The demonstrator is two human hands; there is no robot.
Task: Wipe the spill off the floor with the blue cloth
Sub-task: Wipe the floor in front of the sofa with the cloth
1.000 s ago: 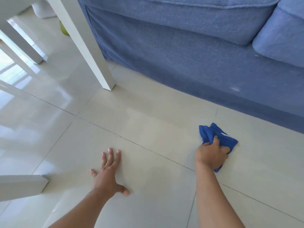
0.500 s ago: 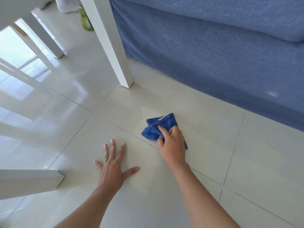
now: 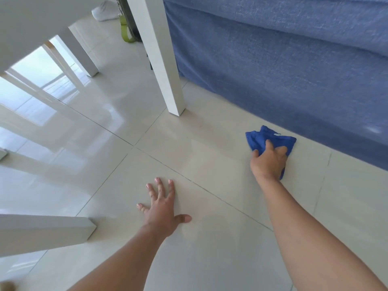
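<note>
The crumpled blue cloth (image 3: pixel 270 139) lies pressed on the pale glossy floor tiles (image 3: pixel 210 156), close to the base of the blue sofa. My right hand (image 3: pixel 268 162) rests on top of it, fingers curled into the fabric and gripping it. My left hand (image 3: pixel 162 206) is flat on the floor to the left, fingers spread, holding nothing. No distinct spill shows on the tiles; only a faint sheen appears around the cloth.
The blue sofa (image 3: pixel 283 66) runs along the right and back. A white table leg (image 3: pixel 165 76) stands just left of the sofa, with another (image 3: pixel 84 57) farther left. A white leg end (image 3: pixel 52 232) lies near my left hand. A green strap (image 3: pixel 126 30) hangs at the back.
My right hand has swept the cloth from near my left hand back to the right, toward the sofa base. My left hand stays planted on the floor.
</note>
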